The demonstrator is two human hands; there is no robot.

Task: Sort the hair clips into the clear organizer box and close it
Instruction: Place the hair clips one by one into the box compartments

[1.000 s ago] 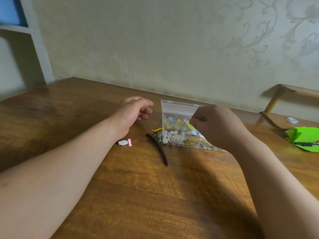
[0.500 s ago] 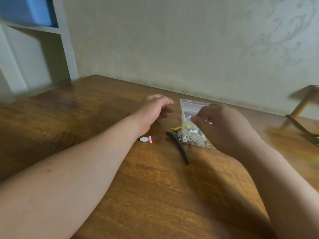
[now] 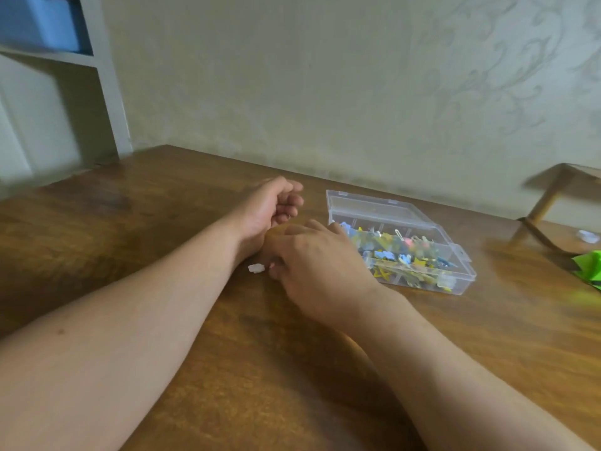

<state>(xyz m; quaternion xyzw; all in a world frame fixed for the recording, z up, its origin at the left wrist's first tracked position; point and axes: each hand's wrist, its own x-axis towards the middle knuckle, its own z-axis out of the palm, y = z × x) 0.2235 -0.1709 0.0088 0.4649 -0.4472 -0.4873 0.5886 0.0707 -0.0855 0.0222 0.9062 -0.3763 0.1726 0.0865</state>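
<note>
The clear organizer box (image 3: 455,255) lies on the wooden table (image 3: 162,222) right of centre. Its compartments hold several yellow, blue and pink hair clips, and its clear lid (image 3: 374,205) looks open at the far side. My right hand (image 3: 318,268) lies palm down on the table just left of the box, and what is under its fingers is hidden. A small white clip (image 3: 256,268) lies by its thumb, and a pink bit (image 3: 271,265) shows at the thumb tip. My left hand (image 3: 273,206) rests on its side beyond, fingers loosely curled, holding nothing.
A green paper object (image 3: 588,268) lies at the right table edge. A slanted wooden stand (image 3: 546,203) and a small white thing (image 3: 588,236) are at the far right. A white shelf with a blue bin (image 3: 42,24) stands at the left, against the wall.
My right hand has left the box and moved left and down onto the table, covering where the long black clip lay. The camera view has shifted. My left hand has stayed put.
</note>
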